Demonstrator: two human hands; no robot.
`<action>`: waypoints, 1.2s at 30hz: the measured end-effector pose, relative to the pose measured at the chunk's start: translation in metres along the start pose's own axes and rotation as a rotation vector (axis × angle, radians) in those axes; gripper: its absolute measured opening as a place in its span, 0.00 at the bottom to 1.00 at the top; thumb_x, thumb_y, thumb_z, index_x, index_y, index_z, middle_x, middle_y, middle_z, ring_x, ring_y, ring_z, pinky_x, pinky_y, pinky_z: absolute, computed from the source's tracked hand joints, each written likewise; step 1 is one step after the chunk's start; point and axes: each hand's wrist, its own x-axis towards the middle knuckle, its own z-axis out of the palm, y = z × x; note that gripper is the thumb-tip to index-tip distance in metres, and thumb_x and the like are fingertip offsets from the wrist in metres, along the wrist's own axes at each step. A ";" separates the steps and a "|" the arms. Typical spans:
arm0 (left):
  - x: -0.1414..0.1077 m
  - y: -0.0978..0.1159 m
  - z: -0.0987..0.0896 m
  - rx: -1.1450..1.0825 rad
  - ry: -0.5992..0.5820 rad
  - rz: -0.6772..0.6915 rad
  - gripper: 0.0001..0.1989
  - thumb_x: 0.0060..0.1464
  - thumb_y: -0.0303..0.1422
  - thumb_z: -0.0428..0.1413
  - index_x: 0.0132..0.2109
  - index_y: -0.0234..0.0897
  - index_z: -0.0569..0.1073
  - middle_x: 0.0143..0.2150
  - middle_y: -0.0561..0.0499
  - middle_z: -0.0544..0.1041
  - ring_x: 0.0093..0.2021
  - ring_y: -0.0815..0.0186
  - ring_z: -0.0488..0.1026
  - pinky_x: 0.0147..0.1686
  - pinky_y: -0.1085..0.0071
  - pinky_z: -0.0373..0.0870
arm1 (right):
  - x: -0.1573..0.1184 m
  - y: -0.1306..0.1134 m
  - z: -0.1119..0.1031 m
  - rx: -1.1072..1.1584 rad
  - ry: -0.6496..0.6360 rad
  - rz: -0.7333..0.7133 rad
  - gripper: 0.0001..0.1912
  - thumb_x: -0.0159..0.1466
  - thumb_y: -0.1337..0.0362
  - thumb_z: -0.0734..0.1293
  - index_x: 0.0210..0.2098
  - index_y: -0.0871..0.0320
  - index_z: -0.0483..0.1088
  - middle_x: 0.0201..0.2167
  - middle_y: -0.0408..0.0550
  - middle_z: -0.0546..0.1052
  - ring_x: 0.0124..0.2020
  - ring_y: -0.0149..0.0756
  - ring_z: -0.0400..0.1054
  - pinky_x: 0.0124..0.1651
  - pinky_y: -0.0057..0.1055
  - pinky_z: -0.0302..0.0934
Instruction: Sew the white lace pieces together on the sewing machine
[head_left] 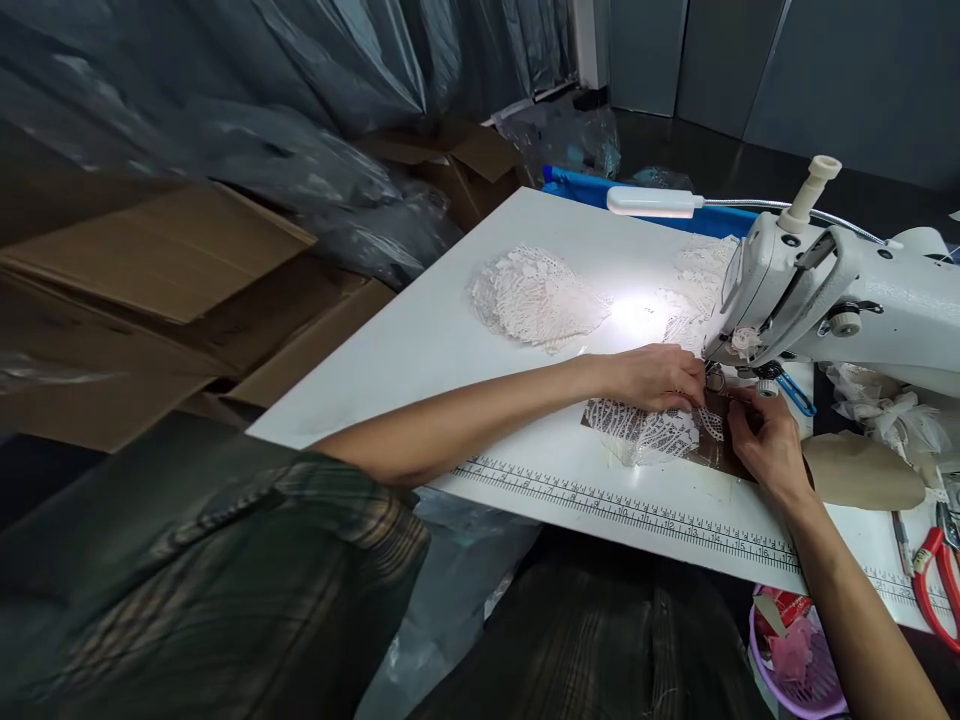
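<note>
A white sewing machine (810, 290) stands at the right of the white table (420, 350). White lace (652, 432) lies in front of its needle area, partly over a brown strip (724, 450). My left hand (660, 377) rests on the lace just left of the needle, its fingers bent down and together. On the other side, my right hand (769, 440) pinches at the edge of the work close to the presser foot; what lies between its fingertips is too small to make out. A pile of lace pieces (536, 295) sits further back, left of the bright lamp spot.
A lamp (652, 202) hangs over the table's back. Red-handled scissors (934, 580) lie at the right edge, near a tan oval piece (862, 470). Below is a purple basket (806, 685). Cardboard boxes (165, 250) and plastic sheeting fill the left.
</note>
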 end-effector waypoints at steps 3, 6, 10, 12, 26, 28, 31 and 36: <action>0.002 -0.006 0.003 0.006 0.011 -0.044 0.02 0.51 0.35 0.62 0.32 0.47 0.81 0.38 0.47 0.78 0.43 0.58 0.73 0.49 0.62 0.68 | -0.002 -0.002 -0.001 -0.005 0.029 0.007 0.13 0.62 0.60 0.60 0.35 0.55 0.76 0.34 0.53 0.76 0.35 0.42 0.70 0.39 0.39 0.67; -0.002 -0.007 0.005 -0.004 0.097 -0.041 0.05 0.52 0.38 0.63 0.30 0.45 0.79 0.36 0.49 0.78 0.41 0.59 0.74 0.52 0.62 0.65 | -0.005 -0.007 -0.001 0.022 0.043 -0.019 0.14 0.63 0.57 0.61 0.36 0.54 0.77 0.37 0.53 0.77 0.37 0.43 0.71 0.41 0.39 0.67; -0.009 0.000 0.004 0.047 0.118 0.001 0.09 0.57 0.41 0.59 0.31 0.45 0.77 0.30 0.54 0.76 0.32 0.65 0.72 0.54 0.61 0.62 | -0.007 -0.017 0.003 0.121 -0.088 -0.086 0.17 0.63 0.50 0.64 0.40 0.53 0.78 0.42 0.54 0.77 0.43 0.44 0.72 0.46 0.41 0.68; -0.011 0.006 0.001 0.068 0.094 -0.017 0.07 0.57 0.40 0.59 0.32 0.46 0.77 0.29 0.55 0.76 0.31 0.65 0.72 0.54 0.61 0.62 | -0.006 -0.021 0.005 0.178 -0.168 -0.116 0.16 0.63 0.49 0.65 0.37 0.52 0.78 0.42 0.53 0.78 0.44 0.45 0.73 0.49 0.43 0.68; -0.020 0.013 -0.021 -0.003 0.011 -0.301 0.15 0.64 0.41 0.51 0.34 0.39 0.74 0.24 0.53 0.68 0.23 0.70 0.62 0.26 0.72 0.55 | 0.005 -0.042 0.013 0.639 -0.596 0.360 0.17 0.62 0.47 0.66 0.33 0.54 0.64 0.23 0.43 0.74 0.20 0.34 0.70 0.24 0.31 0.67; -0.010 0.009 -0.015 0.274 0.021 -0.249 0.11 0.63 0.35 0.52 0.33 0.39 0.74 0.26 0.52 0.70 0.25 0.69 0.64 0.29 0.71 0.56 | 0.009 -0.043 0.015 0.456 -0.584 0.379 0.15 0.63 0.49 0.66 0.31 0.53 0.64 0.22 0.44 0.74 0.19 0.35 0.70 0.22 0.31 0.64; 0.002 0.001 -0.006 0.676 0.119 -0.147 0.07 0.59 0.33 0.57 0.33 0.37 0.74 0.33 0.48 0.75 0.32 0.64 0.68 0.35 0.69 0.60 | 0.009 -0.036 0.013 -0.091 -0.381 0.188 0.14 0.61 0.51 0.69 0.29 0.54 0.66 0.20 0.45 0.73 0.20 0.38 0.69 0.21 0.31 0.58; 0.001 -0.022 -0.010 0.924 0.273 0.001 0.14 0.67 0.39 0.51 0.49 0.34 0.73 0.51 0.41 0.76 0.45 0.59 0.72 0.42 0.65 0.63 | -0.001 -0.017 0.007 -0.333 -0.090 -0.412 0.13 0.67 0.54 0.65 0.44 0.56 0.73 0.37 0.52 0.80 0.31 0.41 0.74 0.28 0.33 0.65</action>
